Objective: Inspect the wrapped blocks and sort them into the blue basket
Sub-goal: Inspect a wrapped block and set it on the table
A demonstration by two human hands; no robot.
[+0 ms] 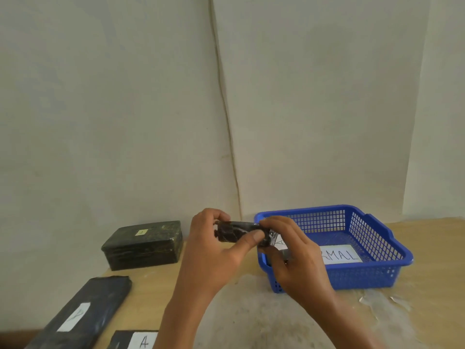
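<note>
At the bottom edge of the frame, left of centre, a black wrapped block with a white label marked "A" (137,340) lies cut off by the frame. Just to its left, a long flat black wrapped block (85,313) runs diagonally toward the lower left corner, with a white label on its top face. Both rest on the pale wooden counter (156,285).

In the middle of the frame both forearms reach up from the bottom. The left hand (214,250) and right hand (294,258) together hold a small dark wrapped block (236,231) above the counter, at the near-left corner of the basket. The left fingers (253,236) pinch its left end, thumb on the near face; the right fingers (274,224) curl over its right end, where a white label partly shows.

Right of the hands sits the blue basket (372,273), with a white sheet reading "RMAL" on its floor. At centre left, farther back, a thick dark wrapped block (144,245) with a small yellow label stands against the white wall (125,109).
</note>
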